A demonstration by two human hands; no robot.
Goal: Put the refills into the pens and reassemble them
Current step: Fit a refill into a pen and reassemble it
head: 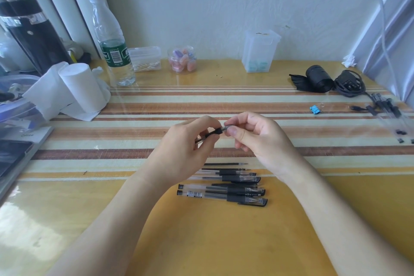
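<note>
Both hands pinch one pen [215, 133]: L hand [183, 152] grips black grip end, R hand [253, 134] fingertips clamp clear tip; pen tilted above table [201, 231] centre.

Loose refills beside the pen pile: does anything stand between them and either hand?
Nothing visible does. The left hand and right hand grip one pen above the table. The refills lie uncovered just nearer the person, though both hands are occupied.
</note>
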